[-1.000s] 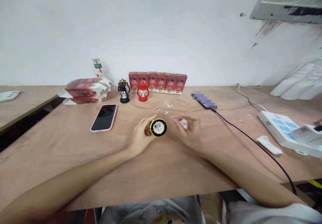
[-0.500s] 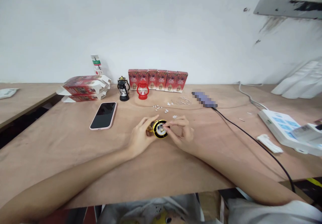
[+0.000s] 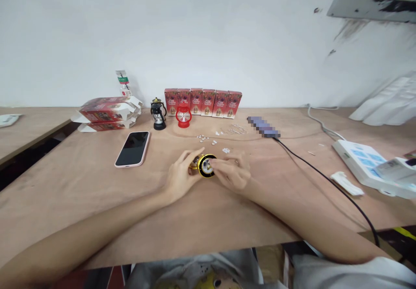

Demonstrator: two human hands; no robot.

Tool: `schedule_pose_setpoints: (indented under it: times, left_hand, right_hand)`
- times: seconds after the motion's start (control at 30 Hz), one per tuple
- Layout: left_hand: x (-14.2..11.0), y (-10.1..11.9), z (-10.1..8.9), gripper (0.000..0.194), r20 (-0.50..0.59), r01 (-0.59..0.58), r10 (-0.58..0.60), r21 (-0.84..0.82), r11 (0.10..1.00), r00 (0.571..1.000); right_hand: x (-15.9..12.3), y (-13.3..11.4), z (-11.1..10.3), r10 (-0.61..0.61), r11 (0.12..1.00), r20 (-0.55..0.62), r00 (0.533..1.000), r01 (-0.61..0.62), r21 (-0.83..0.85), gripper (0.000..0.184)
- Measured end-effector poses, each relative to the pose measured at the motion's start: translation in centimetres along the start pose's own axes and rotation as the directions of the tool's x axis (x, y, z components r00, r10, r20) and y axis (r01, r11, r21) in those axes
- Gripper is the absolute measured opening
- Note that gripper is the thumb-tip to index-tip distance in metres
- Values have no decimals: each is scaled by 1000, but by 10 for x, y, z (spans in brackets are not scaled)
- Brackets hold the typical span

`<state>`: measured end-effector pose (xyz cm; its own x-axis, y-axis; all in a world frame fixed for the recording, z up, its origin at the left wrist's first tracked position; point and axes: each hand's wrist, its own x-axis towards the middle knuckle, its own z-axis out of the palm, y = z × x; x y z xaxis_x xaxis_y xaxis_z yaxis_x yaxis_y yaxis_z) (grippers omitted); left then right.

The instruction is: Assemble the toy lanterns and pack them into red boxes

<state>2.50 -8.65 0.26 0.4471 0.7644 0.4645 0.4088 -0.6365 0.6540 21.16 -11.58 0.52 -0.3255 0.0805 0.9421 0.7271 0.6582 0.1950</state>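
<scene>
My left hand (image 3: 180, 174) grips a small gold toy lantern (image 3: 204, 165) lying on its side on the wooden table (image 3: 97, 193), its black-rimmed base turned toward me. The fingers of my right hand (image 3: 231, 172) are pinched together against that base; whether they hold a small part I cannot make out. Several tiny white pieces (image 3: 205, 139) lie scattered just beyond the lantern. A black toy lantern (image 3: 158, 114) and a red toy lantern (image 3: 183, 115) stand upright farther back.
A row of red boxes (image 3: 203, 102) stands against the wall. Flattened red cartons (image 3: 108, 113) are stacked at back left. A phone in a pink case (image 3: 132, 148) lies to the left. A black cable (image 3: 325, 180) crosses the right side toward a white device (image 3: 367, 163).
My right hand moved left from the loose white pieces to the lantern's base and closed its fingers on it. My left hand has kept hold of the lantern.
</scene>
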Motion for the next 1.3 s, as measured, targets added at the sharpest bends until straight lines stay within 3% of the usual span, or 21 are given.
schedule_pose_setpoints:
  times: [0.1, 0.17, 0.27, 0.47, 0.6, 0.77, 0.87, 1.03, 1.1, 1.17, 1.2, 1.3]
  left_hand:
    - [0, 1, -1, 56, -9, -2, 2, -5, 1000, 1000]
    - [1, 1, -1, 56, -20, -3, 3, -12, 1000, 1000]
    - [1, -1, -1, 56, -43, -3, 2, -20, 1000, 999]
    - [0, -2, 1, 49, -87, -54, 49, -55, 997, 995]
    - [1, 1, -4, 44, -51, -77, 76, -11, 997, 996]
    - [7, 1, -15, 46, 31, -136, 133, 290, 947, 991]
    - [10, -1, -19, 46, 33, -177, 181, 434, 883, 983]
    - [11, -5, -18, 45, 29, -200, 205, 395, 897, 978]
    - [10, -6, -17, 44, 32, -189, 189, 324, 927, 981]
    - [9, -7, -16, 43, 36, -158, 154, 249, 955, 987]
    - [9, -7, -16, 43, 36, -141, 136, 217, 966, 990]
    - [7, -9, -14, 45, 10, -112, 112, 150, 982, 994]
  right_hand:
    - [-4, 6, -2, -102, 995, 103, 989, 102, 9, 23]
    - [-4, 7, -4, -36, 999, 249, 968, 26, 45, 20]
    - [0, 3, -6, 89, 992, 434, 897, -119, 44, 16]
    - [5, -4, -8, 128, 980, 519, 845, -188, 64, 21]
    - [5, -2, -8, 136, 976, 507, 851, -202, 77, 19]
    - [-1, 1, -3, 18, 999, 409, 912, -31, 26, 18]
    - [-6, 2, 0, 4, 1000, 346, 938, 5, -26, 16]
    - [-17, 6, 6, -71, 997, 129, 989, 68, 30, 22]
    - [-17, 14, 7, 18, 999, 122, 992, -14, -35, 22]
    - [-15, 24, 8, 236, 962, 221, 946, -195, -193, 23]
    - [-14, 30, 8, 356, 917, 288, 889, -273, -291, 24]
    - [-11, 43, 7, 616, 758, 450, 646, -329, -564, 26]
